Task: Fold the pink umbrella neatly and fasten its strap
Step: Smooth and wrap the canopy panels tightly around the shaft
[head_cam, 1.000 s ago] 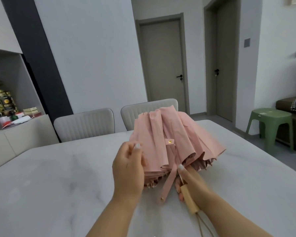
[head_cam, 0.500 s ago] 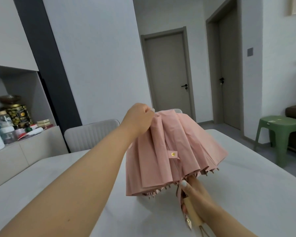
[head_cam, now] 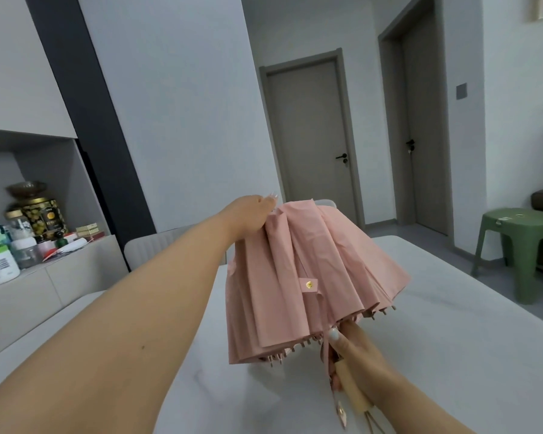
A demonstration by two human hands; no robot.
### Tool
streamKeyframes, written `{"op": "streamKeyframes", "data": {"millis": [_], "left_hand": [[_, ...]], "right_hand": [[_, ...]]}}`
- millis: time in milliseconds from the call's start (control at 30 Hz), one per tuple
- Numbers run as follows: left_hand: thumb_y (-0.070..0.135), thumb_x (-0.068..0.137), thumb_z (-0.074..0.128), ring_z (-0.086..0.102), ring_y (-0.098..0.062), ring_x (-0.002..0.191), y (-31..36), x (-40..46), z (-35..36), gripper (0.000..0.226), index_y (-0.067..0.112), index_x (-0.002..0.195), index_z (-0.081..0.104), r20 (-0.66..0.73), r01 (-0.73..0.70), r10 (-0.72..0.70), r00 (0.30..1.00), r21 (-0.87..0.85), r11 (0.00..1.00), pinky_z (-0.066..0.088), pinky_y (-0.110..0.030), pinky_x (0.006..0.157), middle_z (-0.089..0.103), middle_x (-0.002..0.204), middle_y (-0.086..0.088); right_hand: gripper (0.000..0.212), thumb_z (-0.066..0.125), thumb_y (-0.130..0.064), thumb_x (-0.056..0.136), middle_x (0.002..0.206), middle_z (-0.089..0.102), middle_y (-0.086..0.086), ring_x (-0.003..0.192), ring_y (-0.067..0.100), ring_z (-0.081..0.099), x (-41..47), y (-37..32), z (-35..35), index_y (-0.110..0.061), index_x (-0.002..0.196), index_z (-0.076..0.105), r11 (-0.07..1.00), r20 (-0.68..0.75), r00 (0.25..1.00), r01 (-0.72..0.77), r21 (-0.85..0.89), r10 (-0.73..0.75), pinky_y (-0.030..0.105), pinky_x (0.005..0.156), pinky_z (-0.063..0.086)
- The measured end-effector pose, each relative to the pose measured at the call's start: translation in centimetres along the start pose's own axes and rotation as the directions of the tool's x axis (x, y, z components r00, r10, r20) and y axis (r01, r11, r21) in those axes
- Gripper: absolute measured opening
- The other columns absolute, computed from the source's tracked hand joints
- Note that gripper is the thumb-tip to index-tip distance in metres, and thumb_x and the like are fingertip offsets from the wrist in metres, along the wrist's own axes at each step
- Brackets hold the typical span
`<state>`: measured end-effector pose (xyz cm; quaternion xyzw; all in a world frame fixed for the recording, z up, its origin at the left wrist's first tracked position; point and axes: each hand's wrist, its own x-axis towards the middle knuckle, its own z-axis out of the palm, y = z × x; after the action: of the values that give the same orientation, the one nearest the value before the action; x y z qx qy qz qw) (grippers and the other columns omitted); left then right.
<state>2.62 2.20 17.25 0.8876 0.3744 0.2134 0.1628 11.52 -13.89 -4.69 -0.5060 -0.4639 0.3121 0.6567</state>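
The pink umbrella (head_cam: 308, 277) is collapsed but loose, its pleated canopy flaring out above the white table (head_cam: 452, 355). My right hand (head_cam: 355, 358) grips its pale wooden handle (head_cam: 353, 391) near the lower edge of the canopy. The strap (head_cam: 337, 402) hangs down beside the handle, its snap end free. A gold snap button (head_cam: 308, 285) shows on the canopy's side. My left hand (head_cam: 251, 219) reaches to the far top of the canopy and touches the fabric there with fingers extended; whether it pinches a pleat is hidden.
Pale chair backs (head_cam: 170, 245) stand behind the table. A cabinet ledge at the left holds jars and bottles (head_cam: 19, 242). A green plastic stool (head_cam: 521, 245) stands on the floor at the right. Two closed doors are in the background.
My left hand moved from the canopy's near lower edge up to its far top, and its fingers have straightened. The umbrella is held higher. My right hand keeps the handle.
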Motion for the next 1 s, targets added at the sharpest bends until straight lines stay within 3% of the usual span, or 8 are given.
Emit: {"op": "streamKeyframes", "data": {"millis": [200,300,433,567,667,767,900,1000], "left_hand": [[0.056,0.101,0.027,0.052,-0.023,0.076,0.4,-0.4,-0.9,0.054,0.016,0.088,0.061,-0.018,-0.058,0.057,0.998,-0.074,0.996,0.040,-0.031,0.066,0.059,0.083,-0.004],[0.065,0.088,0.037,0.057,-0.025,0.087,0.2,-0.4,-1.5,0.059,0.015,0.076,0.066,0.023,-0.074,0.082,0.996,-0.239,0.968,0.044,-0.036,0.080,0.065,0.090,-0.009],[0.059,0.090,0.046,0.055,-0.022,0.082,-0.3,-0.4,-1.4,0.055,0.011,0.084,0.072,0.037,-0.083,0.095,0.995,-0.246,0.966,0.040,-0.033,0.075,0.067,0.092,-0.004],[0.065,0.083,0.048,0.042,-0.020,0.083,-0.3,-0.5,-1.4,0.050,0.017,0.072,0.056,0.096,-0.027,0.061,0.994,-0.317,0.948,0.032,-0.034,0.075,0.050,0.087,-0.003],[0.062,0.083,0.052,0.039,-0.021,0.085,-0.2,-0.7,-1.4,0.045,0.022,0.062,0.056,0.099,-0.011,0.059,0.993,-0.429,0.903,0.029,-0.035,0.073,0.048,0.089,-0.003],[0.068,0.068,0.057,0.036,-0.021,0.077,0.0,-0.8,-1.4,0.045,0.024,0.063,0.048,0.070,-0.032,0.064,0.995,-0.395,0.918,0.028,-0.036,0.075,0.043,0.082,-0.003],[0.054,0.091,0.049,0.042,-0.014,0.067,0.5,-0.7,-1.7,0.048,0.018,0.060,0.050,0.111,-0.021,0.094,0.989,-0.528,0.849,0.031,-0.032,0.067,0.048,0.067,-0.001],[0.050,0.095,0.046,0.052,-0.012,0.072,0.5,-0.2,-1.8,0.052,0.017,0.057,0.058,0.066,-0.066,0.118,0.991,-0.527,0.847,0.036,-0.035,0.081,0.059,0.066,0.004]], "right_hand": [[0.109,0.064,-0.090,0.029,0.069,0.060,-0.008,0.048,0.002,0.058,-0.1,-0.5,0.0,-0.019,0.110,0.052,0.993,0.012,0.994,-0.112,-0.048,0.113,0.018,0.048,0.047],[0.100,0.067,-0.086,0.032,0.056,0.056,0.003,0.040,0.018,0.051,-0.1,-0.7,-0.1,-0.018,0.102,0.049,0.989,0.041,0.989,-0.144,-0.015,0.145,0.028,0.042,0.047],[0.080,0.060,-0.072,0.049,0.062,0.052,0.010,0.043,0.023,0.050,0.0,-0.5,0.1,-0.014,0.102,0.048,0.984,0.027,0.984,-0.176,0.022,0.176,0.031,0.047,0.045],[0.080,0.066,-0.074,0.045,0.049,0.053,0.002,0.042,0.022,0.048,0.0,-0.4,0.1,-0.014,0.095,0.048,0.985,0.052,0.985,-0.167,0.039,0.165,0.030,0.043,0.045],[0.091,0.065,-0.084,0.041,0.057,0.060,-0.001,0.045,0.020,0.053,0.2,0.0,0.0,-0.017,0.101,0.052,0.989,0.036,0.989,-0.148,0.027,0.147,0.031,0.046,0.045],[0.096,0.063,-0.086,0.042,0.061,0.060,0.002,0.047,0.020,0.054,0.3,0.4,-0.1,-0.016,0.106,0.052,0.989,0.039,0.988,-0.148,0.017,0.147,0.031,0.047,0.046],[0.096,0.060,-0.089,0.044,0.064,0.063,-0.006,0.051,0.013,0.057,0.4,0.6,-0.3,-0.017,0.107,0.053,0.992,0.045,0.991,-0.124,-0.019,0.124,0.029,0.051,0.046],[0.084,0.062,-0.076,0.052,0.056,0.062,-0.001,0.041,0.022,0.052,0.3,0.5,-0.1,-0.013,0.105,0.051,0.989,0.073,0.988,-0.138,0.046,0.135,0.029,0.044,0.045]]}}
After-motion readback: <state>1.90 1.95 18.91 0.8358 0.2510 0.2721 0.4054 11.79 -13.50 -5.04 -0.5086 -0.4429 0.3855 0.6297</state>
